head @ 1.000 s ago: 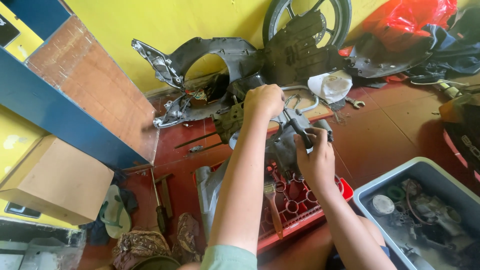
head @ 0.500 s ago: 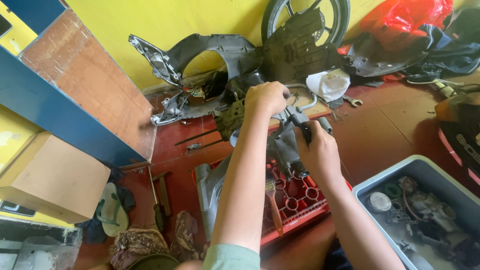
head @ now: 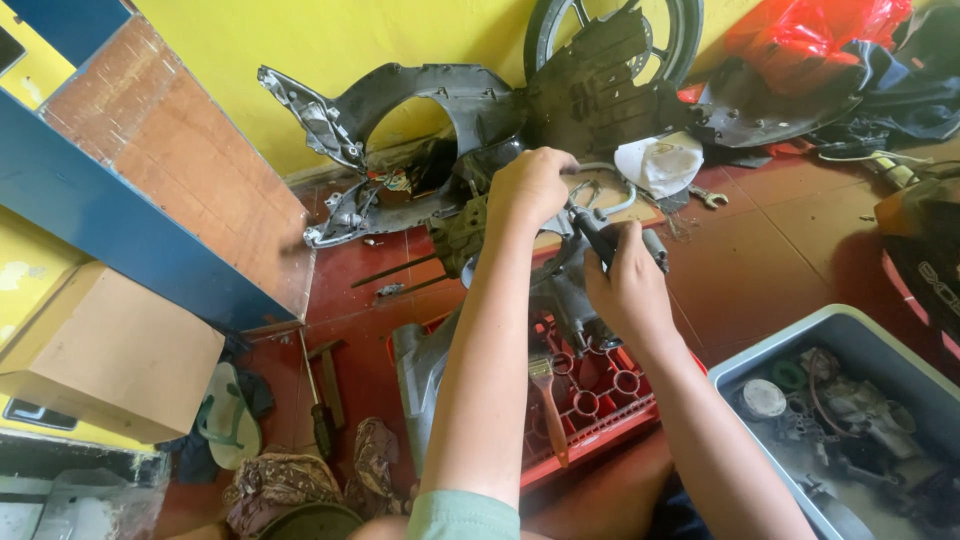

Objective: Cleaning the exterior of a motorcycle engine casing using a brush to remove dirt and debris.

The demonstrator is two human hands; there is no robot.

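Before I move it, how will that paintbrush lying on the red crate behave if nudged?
The paintbrush looks light: slim wooden handle, small bristle head. It lies across the red crate cells, so it would probably slide or tip into one. Its flat handle likely won't roll.

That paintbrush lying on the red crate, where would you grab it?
Take the paintbrush by its long wooden handle, coming from the near side, from above. The bristle end points away toward the engine part, while the handle lies free across the red crate.
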